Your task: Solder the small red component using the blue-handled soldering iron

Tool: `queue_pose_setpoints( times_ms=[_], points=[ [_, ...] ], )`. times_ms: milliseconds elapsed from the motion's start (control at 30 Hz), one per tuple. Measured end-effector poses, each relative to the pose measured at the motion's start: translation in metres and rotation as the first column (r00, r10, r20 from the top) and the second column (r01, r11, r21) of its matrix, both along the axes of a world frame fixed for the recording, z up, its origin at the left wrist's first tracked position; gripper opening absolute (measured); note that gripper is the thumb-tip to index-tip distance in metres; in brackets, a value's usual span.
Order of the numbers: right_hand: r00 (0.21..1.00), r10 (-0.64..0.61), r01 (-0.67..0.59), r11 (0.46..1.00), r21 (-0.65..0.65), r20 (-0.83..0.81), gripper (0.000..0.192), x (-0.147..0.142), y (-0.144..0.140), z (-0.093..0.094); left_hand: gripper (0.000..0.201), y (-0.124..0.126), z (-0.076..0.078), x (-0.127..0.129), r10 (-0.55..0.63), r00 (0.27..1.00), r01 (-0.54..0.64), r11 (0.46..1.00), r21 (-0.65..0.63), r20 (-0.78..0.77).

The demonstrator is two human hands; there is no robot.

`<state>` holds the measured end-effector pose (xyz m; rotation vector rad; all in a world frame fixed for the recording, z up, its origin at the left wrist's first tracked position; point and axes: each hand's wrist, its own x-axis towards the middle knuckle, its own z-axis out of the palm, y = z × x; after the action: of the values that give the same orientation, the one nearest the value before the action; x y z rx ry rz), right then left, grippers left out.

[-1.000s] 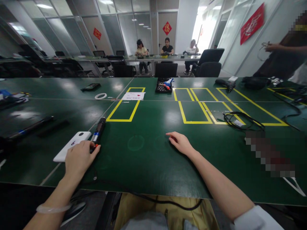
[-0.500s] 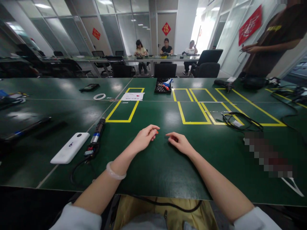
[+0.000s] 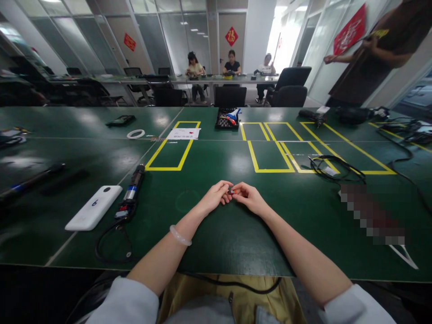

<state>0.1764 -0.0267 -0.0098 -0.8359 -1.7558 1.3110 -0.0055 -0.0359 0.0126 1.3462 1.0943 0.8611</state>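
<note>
A small orange-and-dark object point(image 3: 231, 191) sits between my two hands over the middle of the green table point(image 3: 209, 245). Most of it is covered by fingers, and its kind cannot be made out. My left hand point(image 3: 217, 196), with a pale bangle point(image 3: 180, 235) on the wrist, has its fingers closed around the left side of the object. From the other side, my right hand point(image 3: 249, 198) pinches the object's orange part between thumb and fingers. The fingertips of both hands nearly meet there.
To the left lie a white power bank point(image 3: 94, 208) marked 6 and a cabled black-and-silver tool point(image 3: 131, 191). Farther off are a tape roll point(image 3: 135, 134), a paper sheet point(image 3: 184, 133) and a black tray point(image 3: 227, 125). A coiled black cable point(image 3: 337, 168) lies right. A person point(image 3: 374, 63) stands at far right.
My right hand has closed in and now grips the small object held in my left hand. My left hand has shifted slightly right. The view has moved a little.
</note>
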Motion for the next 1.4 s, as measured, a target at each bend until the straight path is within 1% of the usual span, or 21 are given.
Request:
queue_pose_setpoints(
  times_ms=[100,233,333,400,500,600,800,933,1067,1400],
  points=[
    [0.998,-0.057,0.056,0.998,0.022,0.016,0.027,0.002,0.002,-0.003,0.029,0.002,-0.004,-0.003,0.014,1.0,-0.015,0.999,-0.03,-0.017],
    [0.995,-0.074,0.07,0.996,0.051,0.06,0.026,0.002,0.002,-0.004,0.03,0.001,-0.005,-0.003,-0.006,0.999,0.006,1.0,-0.003,-0.04],
    [0.994,-0.078,0.073,0.996,0.059,0.071,0.029,0.001,0.001,-0.002,0.031,-0.002,-0.005,-0.003,-0.006,0.998,0.009,0.998,0.054,-0.057],
    [0.995,-0.085,0.084,0.996,0.03,0.047,0.031,0.001,0.001,-0.001,0.031,-0.004,-0.004,-0.003,-0.005,0.997,0.014,0.994,0.11,-0.077],
    [0.995,-0.097,0.097,0.995,-0.012,0.022,0.029,0.001,0.002,-0.001,0.028,-0.006,-0.003,-0.004,-0.001,0.991,0.028,0.98,0.198,-0.134],
    [0.994,-0.104,0.104,0.994,0.017,0.043,0.027,0.002,0.003,-0.002,0.027,-0.007,-0.003,-0.004,0.02,0.986,0.021,0.969,0.244,-0.163],
    [0.988,-0.145,0.14,0.987,0.083,0.061,0.03,0.002,0.003,0.0,0.021,-0.006,-0.004,-0.002,0.039,0.988,0.006,0.959,0.284,-0.152],
    [0.984,-0.15,0.14,0.985,0.102,0.1,0.024,0.002,0.001,0.002,0.018,-0.007,0.001,-0.002,0.058,0.983,-0.001,0.951,0.308,-0.177],
    [0.983,-0.15,0.134,0.98,0.149,0.105,0.02,0.002,0.0,0.003,0.019,-0.008,0.004,-0.001,0.065,0.981,-0.008,0.954,0.301,-0.182],
    [0.979,-0.143,0.114,0.975,0.19,0.145,0.019,0.003,0.0,0.001,0.017,-0.009,-0.002,-0.003,0.038,0.98,0.023,0.953,0.302,-0.194]
  ],
)
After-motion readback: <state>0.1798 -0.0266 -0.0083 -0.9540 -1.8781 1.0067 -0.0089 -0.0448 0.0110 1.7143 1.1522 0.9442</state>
